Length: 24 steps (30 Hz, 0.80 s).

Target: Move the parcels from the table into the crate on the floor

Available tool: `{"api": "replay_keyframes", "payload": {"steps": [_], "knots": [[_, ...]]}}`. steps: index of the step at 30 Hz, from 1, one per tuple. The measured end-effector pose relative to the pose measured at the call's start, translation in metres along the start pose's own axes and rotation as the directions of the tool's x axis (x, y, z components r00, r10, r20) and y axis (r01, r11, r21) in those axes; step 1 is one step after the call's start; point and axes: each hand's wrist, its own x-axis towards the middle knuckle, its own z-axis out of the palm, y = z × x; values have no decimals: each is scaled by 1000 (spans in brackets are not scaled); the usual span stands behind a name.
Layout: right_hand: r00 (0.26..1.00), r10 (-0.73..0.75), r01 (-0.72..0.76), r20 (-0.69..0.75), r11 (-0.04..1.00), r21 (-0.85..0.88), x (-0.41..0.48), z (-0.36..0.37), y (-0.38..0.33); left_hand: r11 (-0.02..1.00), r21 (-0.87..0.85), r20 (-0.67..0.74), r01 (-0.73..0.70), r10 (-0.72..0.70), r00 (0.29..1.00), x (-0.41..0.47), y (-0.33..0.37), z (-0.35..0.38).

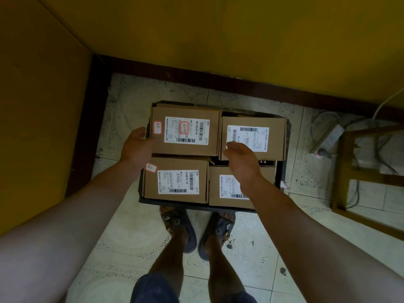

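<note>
A dark crate (188,206) stands on the tiled floor just ahead of my feet. Several brown cardboard parcels with white labels fill it. The far-left parcel (185,131) sits highest. My left hand (136,145) holds its left side, thumb up beside the edge and fingers hidden under the box. My right hand (240,159) hovers by that parcel's right edge with fingers loosely bent, a thin dark gap between fingertips and cardboard. That hand covers part of the far-right parcel (262,136) and the near-right parcel (227,186). The near-left parcel (177,181) lies flat.
Yellow walls with a dark skirting (196,73) close in behind and left of the crate. A wooden frame (341,171) stands to the right, with a power strip (328,138) and cables on the floor beside it. My sandalled feet (196,228) touch the crate's near side.
</note>
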Motion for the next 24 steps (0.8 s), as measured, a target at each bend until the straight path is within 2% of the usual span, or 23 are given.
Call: {"api": "replay_keyframes", "payload": {"steps": [3,6,9,13,20,24], "knots": [[1000,-17,17,3,999,-48,-20,-19,-4,999,-29,-6,-12,12,1000,-36,12,0],[1000,-20,19,-14,999,-29,-60,-43,-16,993,-118,95,5,6,995,-86,31,7],[997,-30,30,-64,1000,1,-113,-69,-36,993,-118,188,-23,45,981,-143,56,15],[980,-91,109,-178,989,95,-189,-109,-58,980,-197,390,-36,111,914,-220,86,19],[899,-181,252,-399,958,133,-319,-175,-80,962,-203,515,-183,264,815,-340,147,25],[850,-200,325,-487,927,188,-373,-216,-71,956,-174,590,-238,295,752,-399,168,53]]}}
